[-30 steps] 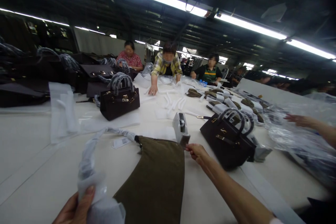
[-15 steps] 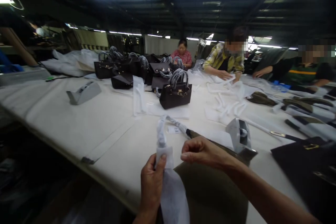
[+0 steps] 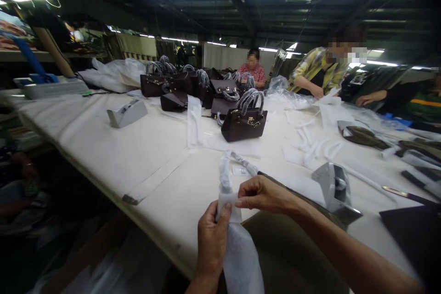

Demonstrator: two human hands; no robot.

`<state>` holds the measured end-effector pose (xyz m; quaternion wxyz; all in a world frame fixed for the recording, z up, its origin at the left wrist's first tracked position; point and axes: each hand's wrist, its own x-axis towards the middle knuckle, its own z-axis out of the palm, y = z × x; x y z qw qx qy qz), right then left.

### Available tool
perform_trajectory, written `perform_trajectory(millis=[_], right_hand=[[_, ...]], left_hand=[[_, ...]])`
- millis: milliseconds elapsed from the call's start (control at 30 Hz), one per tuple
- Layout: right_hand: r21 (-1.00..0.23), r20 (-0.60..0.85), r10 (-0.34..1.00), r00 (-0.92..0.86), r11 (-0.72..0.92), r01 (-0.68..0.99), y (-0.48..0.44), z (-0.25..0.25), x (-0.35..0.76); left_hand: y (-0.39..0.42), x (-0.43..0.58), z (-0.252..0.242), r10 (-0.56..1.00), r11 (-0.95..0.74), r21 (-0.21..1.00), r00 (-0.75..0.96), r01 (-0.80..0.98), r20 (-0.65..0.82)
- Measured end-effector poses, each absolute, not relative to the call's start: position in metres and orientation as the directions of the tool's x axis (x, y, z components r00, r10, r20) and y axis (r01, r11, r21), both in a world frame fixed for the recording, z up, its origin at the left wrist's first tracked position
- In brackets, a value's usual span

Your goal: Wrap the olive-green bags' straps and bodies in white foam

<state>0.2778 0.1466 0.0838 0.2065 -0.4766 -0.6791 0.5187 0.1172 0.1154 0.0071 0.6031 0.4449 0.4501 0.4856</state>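
Head view looks down on the person's left hand (image 3: 211, 239), closed round a white wrapping sheet (image 3: 243, 262) with the thumb pressed flat near its upper edge, close to the near edge of the counter (image 3: 103, 147). The right hand (image 3: 263, 194) comes in from the right and pinches the same sheet at its top, fingers curled shut on it, just where the wrapped strap (image 3: 224, 177) rises out of the bundle. That strap loops away over the counter and back to the olive bag (image 3: 289, 257), which lies flat under the right forearm. A grey tape dispenser (image 3: 336, 190) stands just beyond the right hand; a dark brown handbag (image 3: 244, 123) stands farther off. The sheet looks thin, soft and very light, likely to crumple or slip loose, so a flat pinch at the overlap, pressing onto the strap beneath, seems the surest hold. The bag looks limp rather than stiff.
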Motion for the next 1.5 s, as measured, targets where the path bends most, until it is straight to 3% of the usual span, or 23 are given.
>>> perform_trajectory(millis=[267,500,667,1067,1233,1333,1500], right_hand=[[-0.864,-0.22,0.889,-0.402,0.014,0.504,0.159,0.071,0.279],[-0.903,-0.246,0.772,-0.586,0.038,0.428,0.167,0.071,0.293],[-0.89,-0.229,0.78,-0.583,0.075,0.45,0.169,0.073,0.293],[-0.906,0.088,0.836,-0.541,0.293,0.306,0.164,0.051,0.273],[-0.896,0.201,0.914,-0.353,0.317,0.311,0.156,0.042,0.262],[-0.936,0.17,0.962,-0.212,0.225,0.271,0.146,0.038,0.258],[-0.988,-0.15,0.961,-0.233,-0.138,0.066,0.12,0.042,0.269]], left_hand=[[0.115,0.116,-0.002,0.978,0.146,0.964,0.177,-0.222,-0.107],[0.118,0.109,-0.002,0.938,0.312,0.881,0.264,-0.355,-0.226],[0.121,0.104,-0.001,0.898,0.408,0.836,0.328,-0.367,-0.294],[0.125,0.102,-0.009,0.891,0.39,0.867,0.366,-0.311,-0.269],[0.124,0.102,-0.005,0.911,0.304,0.913,0.365,-0.274,-0.193],[0.123,0.103,0.003,0.943,0.193,0.959,0.309,-0.207,-0.123],[0.118,0.105,0.015,0.944,0.024,0.995,0.331,-0.094,0.008]])
